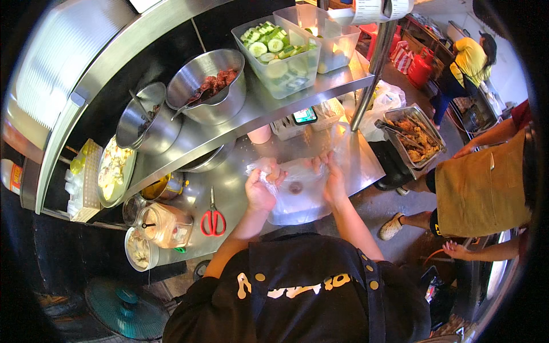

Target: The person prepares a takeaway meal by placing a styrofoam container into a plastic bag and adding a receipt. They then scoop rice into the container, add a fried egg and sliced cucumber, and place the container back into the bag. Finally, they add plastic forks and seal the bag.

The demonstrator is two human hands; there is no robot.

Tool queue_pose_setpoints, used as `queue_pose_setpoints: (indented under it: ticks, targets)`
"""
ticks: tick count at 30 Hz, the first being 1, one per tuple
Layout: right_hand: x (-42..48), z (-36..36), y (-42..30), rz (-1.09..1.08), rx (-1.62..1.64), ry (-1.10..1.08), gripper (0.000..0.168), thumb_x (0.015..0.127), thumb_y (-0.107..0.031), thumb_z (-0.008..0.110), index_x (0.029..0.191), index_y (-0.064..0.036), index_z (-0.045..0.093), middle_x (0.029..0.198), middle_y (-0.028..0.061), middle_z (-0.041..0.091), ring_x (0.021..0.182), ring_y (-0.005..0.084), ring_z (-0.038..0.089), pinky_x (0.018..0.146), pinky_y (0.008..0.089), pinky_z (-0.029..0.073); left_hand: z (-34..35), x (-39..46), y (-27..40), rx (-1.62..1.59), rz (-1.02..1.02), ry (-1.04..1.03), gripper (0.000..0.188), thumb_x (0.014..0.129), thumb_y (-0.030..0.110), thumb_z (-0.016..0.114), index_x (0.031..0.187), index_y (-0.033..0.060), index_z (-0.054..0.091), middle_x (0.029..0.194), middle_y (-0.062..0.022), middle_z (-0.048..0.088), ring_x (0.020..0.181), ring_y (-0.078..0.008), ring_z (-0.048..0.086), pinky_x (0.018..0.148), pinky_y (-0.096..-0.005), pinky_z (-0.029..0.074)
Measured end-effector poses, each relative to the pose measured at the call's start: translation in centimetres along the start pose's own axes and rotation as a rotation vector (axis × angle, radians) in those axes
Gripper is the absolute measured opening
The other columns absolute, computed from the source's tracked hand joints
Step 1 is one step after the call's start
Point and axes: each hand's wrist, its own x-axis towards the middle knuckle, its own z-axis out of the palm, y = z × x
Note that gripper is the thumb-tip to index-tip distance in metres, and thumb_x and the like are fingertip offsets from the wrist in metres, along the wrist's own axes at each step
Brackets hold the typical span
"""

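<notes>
Both hands grip the upper edges of a clear plastic bag [300, 193], which hangs in front of my chest over the front edge of a steel counter [240, 171]. My left hand [262, 188] pinches bunched film on the left side, and my right hand [334, 180] holds the other side. Something pale and flat-bottomed shows through the film, with a small dark round spot; what it is I cannot tell. Red-handled scissors [213, 221] lie on the counter left of my left hand, points away from me.
Above the counter, a steel shelf [274, 109] holds metal bowls of food and a plastic tub of sliced cucumber [279, 60]. Jars [167, 225] stand at left. At right are a tray of fried food [414, 137] and a person in a brown apron [480, 188].
</notes>
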Motion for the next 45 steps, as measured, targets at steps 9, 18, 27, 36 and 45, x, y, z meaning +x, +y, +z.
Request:
queue_pose_setpoints:
  ticks: [9, 18, 27, 36, 45]
  targets:
    - [3.0, 3.1, -1.6, 0.249, -0.934, -0.842, 0.056, 0.072, -0.021, 0.073, 0.119, -0.007, 0.048, 0.093, 0.0059, 0.056, 0.086, 0.0190, 0.055, 0.078, 0.0308, 0.045, 5.0, 0.0, 3.3, 1.018, 0.026, -0.244, 0.017, 0.087, 0.019, 0.050, 0.093, 0.0033, 0.052, 0.085, -0.0062, 0.053, 0.076, -0.0206, 0.054, 0.074, -0.0331, 0.043]
    - [4.1, 0.3, 0.1, 0.140, -1.058, -0.927, 0.034, 0.082, -0.034, 0.062, 0.101, -0.007, 0.059, 0.091, 0.0093, 0.058, 0.087, 0.0203, 0.058, 0.074, 0.0344, 0.047, 8.4, 0.7, 5.3, 2.321, 0.385, -0.610, 0.031, 0.085, 0.033, 0.054, 0.101, 0.0061, 0.053, 0.087, -0.0136, 0.061, 0.077, -0.0313, 0.062, 0.066, -0.0403, 0.049]
    - [0.7, 3.0, -2.2, 0.287, -0.915, -0.380, 0.023, 0.085, -0.029, 0.056, 0.096, -0.009, 0.059, 0.078, 0.0071, 0.059, 0.066, 0.0175, 0.057, 0.060, 0.0324, 0.045, 3.5, -2.7, 3.5, 0.948, -0.492, 0.002, 0.022, 0.088, 0.023, 0.058, 0.092, 0.0018, 0.058, 0.075, -0.0060, 0.066, 0.062, -0.0169, 0.064, 0.053, -0.0263, 0.050]
    - [0.0, 5.6, -4.6, -0.234, -1.379, -0.692, 0.016, 0.082, -0.020, 0.050, 0.096, -0.015, 0.056, 0.088, 0.0053, 0.061, 0.086, 0.0282, 0.057, 0.098, 0.0505, 0.029, 6.3, -1.0, 2.9, 1.652, 0.317, -0.072, 0.021, 0.075, 0.005, 0.068, 0.095, 0.0016, 0.061, 0.080, -0.0065, 0.066, 0.072, -0.0133, 0.064, 0.060, -0.0270, 0.048]
    - [-0.2, 4.8, -5.7, -0.131, -1.386, -0.742, 0.013, 0.089, -0.024, 0.049, 0.088, -0.015, 0.059, 0.082, 0.0025, 0.060, 0.089, 0.0252, 0.058, 0.108, 0.0537, 0.014, 3.8, -1.7, 1.6, 1.969, 0.520, -0.157, 0.040, 0.066, 0.004, 0.067, 0.105, 0.0068, 0.060, 0.083, -0.0083, 0.063, 0.061, -0.0233, 0.061, 0.052, -0.0293, 0.048]
